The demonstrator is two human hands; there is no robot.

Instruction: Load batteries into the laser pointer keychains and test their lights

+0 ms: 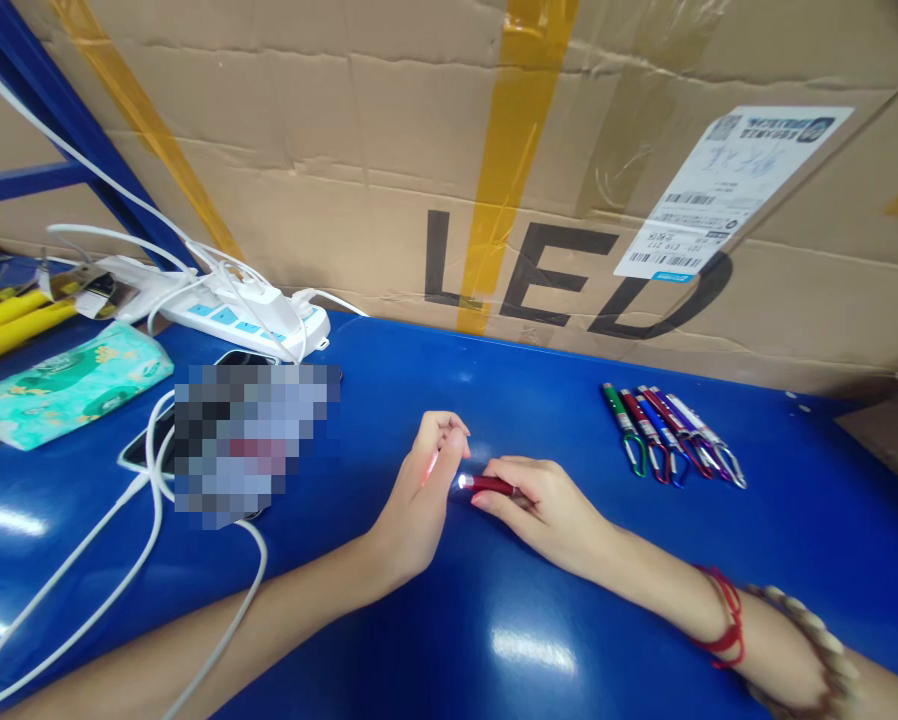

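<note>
My right hand point(550, 505) grips a small dark red keychain flashlight point(495, 485) between thumb and fingers. Its front end glows white and points left at my left hand point(419, 495). That hand is curled close to the lit end, thumb near the fingertips, apart from the flashlight. A pinkish red glow shows between its thumb and palm; whether anything lies inside the curled fingers is hidden. Right of my hands, several similar flashlights point(663, 425) in green, red, blue and purple, with carabiner clips, lie in a row on the blue table point(419, 640).
Behind the table stands a large cardboard box point(329, 150) marked LED. To the left lie a white power strip point(246, 325), white cables point(156, 500), a phone point(138, 455) beside a blurred-out patch, a green tissue pack point(74, 385) and yellow-handled tools point(21, 325).
</note>
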